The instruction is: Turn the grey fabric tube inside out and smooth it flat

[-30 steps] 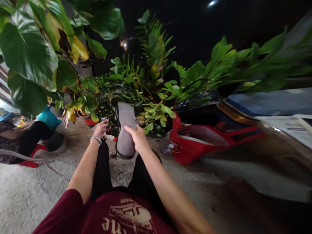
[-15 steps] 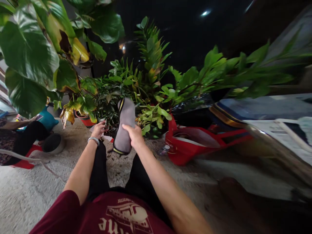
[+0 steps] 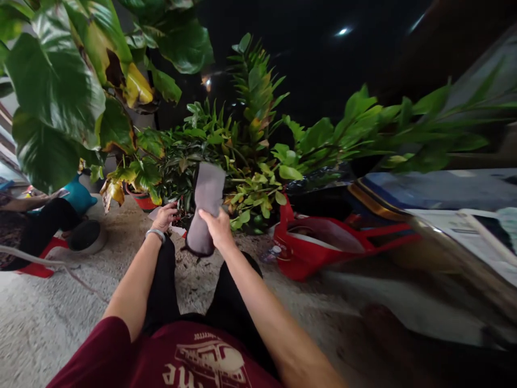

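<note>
My right hand (image 3: 218, 226) grips a grey, sole-shaped padded piece (image 3: 210, 186) with dark edging, thumb across its face. The piece stands nearly upright in front of the plants, and what it is for cannot be told. My left hand (image 3: 163, 217), with a grey band at the wrist, is held just left of it above my knee. Its fingers reach forward, partly apart, and do not touch the grey piece. A pale scrap with a red corner (image 3: 177, 230) shows beside those fingers; whether they touch it is unclear.
Leafy potted plants (image 3: 254, 108) stand ahead. A red bag (image 3: 307, 253) sits on the concrete floor to the right, near a blue-topped pile (image 3: 428, 186). On the left are a dark bowl (image 3: 84, 237), a red stool (image 3: 44, 264) and a seated person (image 3: 40, 231).
The grey piece has turned slightly in my right hand, so its yellow-lined edge shows less. My left hand has barely moved. The whole view has shifted a little.
</note>
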The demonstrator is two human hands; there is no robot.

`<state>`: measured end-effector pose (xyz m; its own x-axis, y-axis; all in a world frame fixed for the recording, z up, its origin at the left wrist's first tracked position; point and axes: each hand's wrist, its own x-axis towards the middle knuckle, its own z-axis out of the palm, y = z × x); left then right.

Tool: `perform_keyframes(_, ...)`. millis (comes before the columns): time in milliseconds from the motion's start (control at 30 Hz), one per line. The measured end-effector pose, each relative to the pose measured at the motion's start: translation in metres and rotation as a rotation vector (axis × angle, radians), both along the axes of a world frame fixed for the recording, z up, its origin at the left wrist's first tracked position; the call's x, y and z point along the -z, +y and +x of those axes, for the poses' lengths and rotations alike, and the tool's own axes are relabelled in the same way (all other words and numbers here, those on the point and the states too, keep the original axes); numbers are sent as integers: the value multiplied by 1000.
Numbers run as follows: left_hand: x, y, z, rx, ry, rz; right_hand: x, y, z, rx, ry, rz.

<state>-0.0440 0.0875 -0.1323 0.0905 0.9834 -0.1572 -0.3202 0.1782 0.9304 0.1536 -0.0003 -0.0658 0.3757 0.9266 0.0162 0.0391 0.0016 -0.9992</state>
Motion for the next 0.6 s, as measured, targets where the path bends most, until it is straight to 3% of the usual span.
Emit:
perform_keyframes(100, 1, 1, -3, 7, -4, 9, 28, -42, -14, -156, -4, -103)
perform_keyframes(200, 1, 3, -7, 7, -14, -3, 14, -74, -16, -286, 3, -15)
perform_keyframes(333, -1, 3, -7, 1, -8, 12, -40, -41, -9, -217, -18, 242)
perform_keyframes(400, -3, 1, -6, 18, -7, 19, -47, -13, -6, -142, -43, 260)
perform_keyframes(500, -6, -3, -4, 45, -15, 19, -20, 0, -9, -138, -69, 106)
perform_keyframes(600, -3, -3, -7, 47, 11, -4, 20, -31, -17, -190, -77, -56)
